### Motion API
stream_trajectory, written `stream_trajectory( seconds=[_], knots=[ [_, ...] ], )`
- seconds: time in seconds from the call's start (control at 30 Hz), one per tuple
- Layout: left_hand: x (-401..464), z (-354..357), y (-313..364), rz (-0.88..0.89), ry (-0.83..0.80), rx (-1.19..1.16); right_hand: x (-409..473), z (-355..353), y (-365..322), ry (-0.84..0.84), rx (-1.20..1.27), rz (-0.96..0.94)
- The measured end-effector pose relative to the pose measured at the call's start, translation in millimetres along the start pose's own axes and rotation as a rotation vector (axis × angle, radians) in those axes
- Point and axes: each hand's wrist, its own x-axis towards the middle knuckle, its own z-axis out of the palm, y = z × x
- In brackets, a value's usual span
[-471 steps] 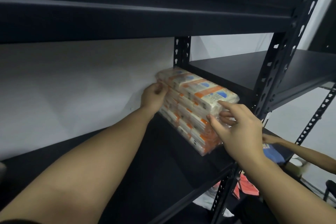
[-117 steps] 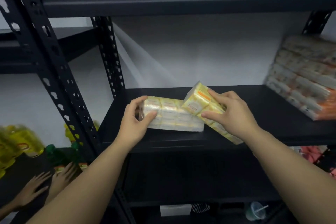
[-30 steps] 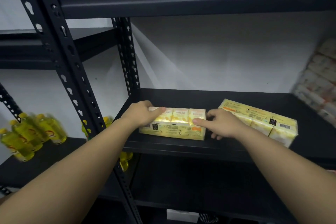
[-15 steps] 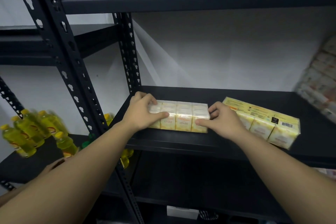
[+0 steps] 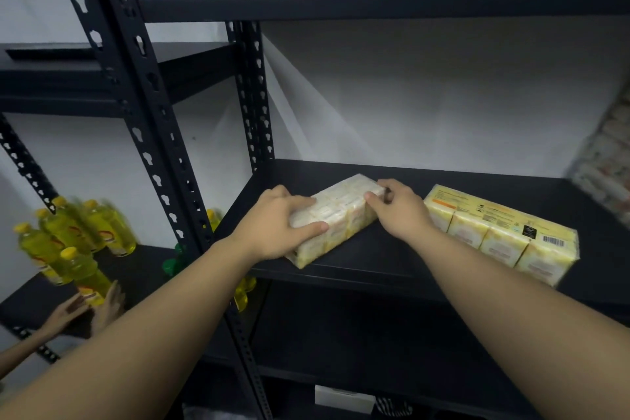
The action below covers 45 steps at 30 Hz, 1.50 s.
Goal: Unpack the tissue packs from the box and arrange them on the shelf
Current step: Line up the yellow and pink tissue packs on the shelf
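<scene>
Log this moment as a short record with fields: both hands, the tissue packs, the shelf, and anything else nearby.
left hand: grips the near left end of the pale yellow plastic-wrapped tissue pack
right hand: holds that pack's far right end
held pack: on the black metal shelf, angled to its front edge
second yellow tissue pack: lies to the right, untouched
stacked packs: far right, blurred
yellow oil bottles: lower left shelf
another person's hands: by the bottles

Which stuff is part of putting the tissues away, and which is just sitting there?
For the job:
left hand and right hand, both holding the tilted pack
second pack
shelf
stacked packs, blurred

Just there:
oil bottles
another person's hands
</scene>
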Motion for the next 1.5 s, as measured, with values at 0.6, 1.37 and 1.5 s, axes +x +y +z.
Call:
stream_trajectory(
  seconds=[0.6,1.37,1.5],
  knots=[
    [89,5,15,0.004,-0.336,-0.002,-74,23,-26,-0.166,0.218,0.005],
    [24,20,0,0.102,0.017,0.329,2,-35,6,-0.053,-0.041,0.020],
    [34,41,18,0.166,-0.051,0.409,-17,-37,30,-0.028,-0.027,-0.043]
  ],
)
